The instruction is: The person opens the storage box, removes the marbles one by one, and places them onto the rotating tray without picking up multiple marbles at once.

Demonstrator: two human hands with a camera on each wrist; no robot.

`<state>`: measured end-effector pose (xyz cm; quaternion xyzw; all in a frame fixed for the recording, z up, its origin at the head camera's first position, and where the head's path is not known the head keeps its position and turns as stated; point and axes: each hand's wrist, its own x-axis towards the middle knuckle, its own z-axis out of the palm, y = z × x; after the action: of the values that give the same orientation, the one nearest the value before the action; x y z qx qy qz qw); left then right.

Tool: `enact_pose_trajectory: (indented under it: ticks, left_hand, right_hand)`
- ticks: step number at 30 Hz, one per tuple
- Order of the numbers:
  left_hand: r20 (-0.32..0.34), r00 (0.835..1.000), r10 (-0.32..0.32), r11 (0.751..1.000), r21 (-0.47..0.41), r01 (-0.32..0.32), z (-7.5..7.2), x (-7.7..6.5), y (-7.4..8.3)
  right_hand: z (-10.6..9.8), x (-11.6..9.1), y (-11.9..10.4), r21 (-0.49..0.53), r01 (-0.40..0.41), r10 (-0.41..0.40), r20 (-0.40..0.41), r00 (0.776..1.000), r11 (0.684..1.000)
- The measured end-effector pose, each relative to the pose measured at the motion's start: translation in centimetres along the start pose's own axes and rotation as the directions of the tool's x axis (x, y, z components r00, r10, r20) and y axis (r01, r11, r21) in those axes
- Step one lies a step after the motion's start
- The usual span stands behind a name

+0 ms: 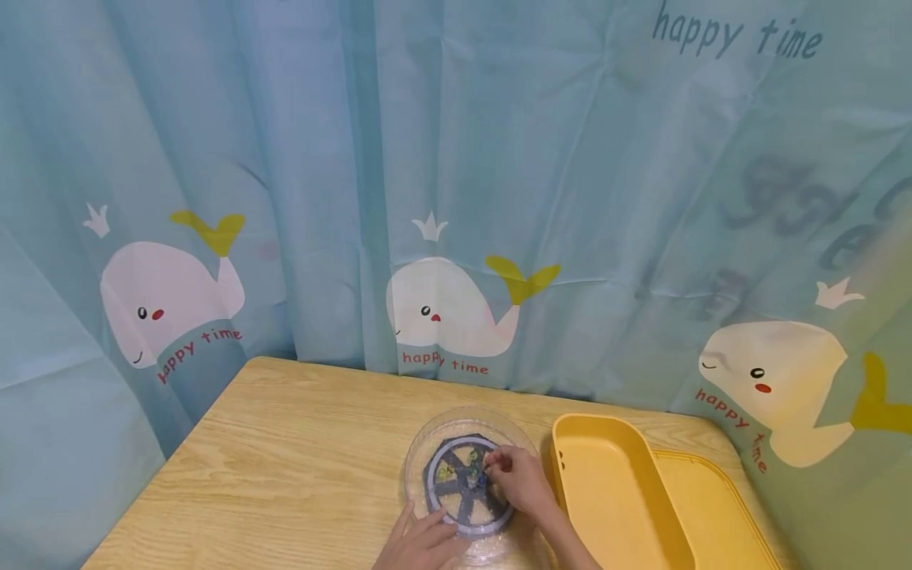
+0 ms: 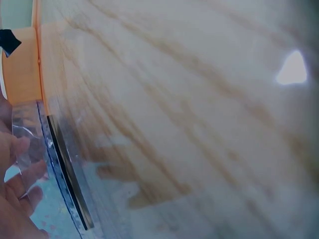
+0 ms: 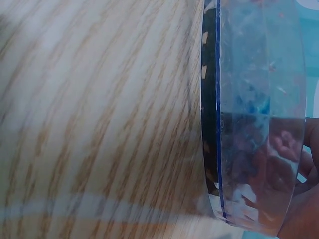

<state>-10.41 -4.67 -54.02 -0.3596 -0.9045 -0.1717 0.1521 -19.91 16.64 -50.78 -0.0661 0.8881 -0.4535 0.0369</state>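
A round clear plastic container [image 1: 411,467] stands on the table, with a dark spoked wheel shape [image 1: 466,507] visible in it. Small green and yellow pieces [image 1: 445,472] lie among the spokes, some clustered near the hub. My left hand [image 1: 426,542] has its fingers spread at the container's near left side; its fingertips [image 2: 34,172] show beside the clear wall in the left wrist view. Over the container's right part, my right hand [image 1: 523,480] has bent fingers, thumb and fingertips close together by the pieces. I cannot tell whether they pinch one.
Right of the container stands a deep yellow tray [image 1: 616,423], its long wall close to my right forearm. A shallower yellow tray or lid [image 1: 712,507] lies beyond it. The wooden table [image 1: 285,443] ends at a blue curtain [image 1: 321,198] printed with whales.
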Motion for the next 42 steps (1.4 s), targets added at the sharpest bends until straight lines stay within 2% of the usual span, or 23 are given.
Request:
enact_pose_trajectory:
  ticks: [13,24,32,42]
  left_hand:
    - [0.06,0.997,-0.042,0.996,-0.077,0.046,-0.05,0.06,0.11]
    - [-0.001,1.0,-0.017,0.999,-0.044,0.017,0.39,-0.11,0.02]
    - [0.035,0.999,-0.033,0.998,-0.057,0.035,0.21,0.02,0.07]
    - [0.04,0.999,-0.033,0.997,-0.07,0.036,0.29,-0.05,-0.05]
  right_hand:
    - [0.2,-0.12,0.14,-0.017,-0.018,0.018,-0.005,1.0,1.0]
    - [0.12,-0.09,0.03,-0.029,-0.004,0.004,-0.003,1.0,1.0]
    - [0.12,0.01,0.14,-0.014,-0.008,0.008,0.013,1.0,1.0]
    - [-0.04,0.1,-0.17,-0.025,-0.025,0.026,0.013,1.0,0.999]
